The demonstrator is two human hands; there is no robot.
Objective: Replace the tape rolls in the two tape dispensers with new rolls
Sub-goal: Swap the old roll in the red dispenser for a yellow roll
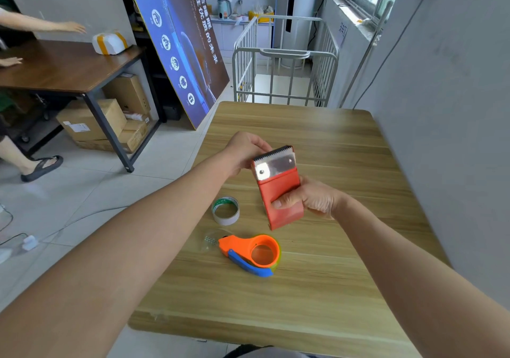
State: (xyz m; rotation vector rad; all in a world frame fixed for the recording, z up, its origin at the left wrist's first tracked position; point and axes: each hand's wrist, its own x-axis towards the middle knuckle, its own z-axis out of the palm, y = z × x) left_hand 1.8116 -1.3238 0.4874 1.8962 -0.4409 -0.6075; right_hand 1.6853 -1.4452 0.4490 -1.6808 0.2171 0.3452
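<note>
I hold a red tape dispenser (278,189) with a serrated metal blade at its top, above the middle of the wooden table (317,288). My right hand (309,199) grips its lower body, thumb across the front. My left hand (245,152) pinches the upper left corner near the blade. Whether a roll sits inside the red one is hidden. On the table below lies an orange dispenser (254,251) with a blue handle, holding a clear tape roll. To the left of the red dispenser an empty white cardboard core (225,210) lies flat.
A grey wall (455,109) runs along the table's right side. A white metal cart (284,62) stands beyond the far edge. To the left are a dark desk (69,68) with boxes under it, a leaning blue poster (179,48), and another person.
</note>
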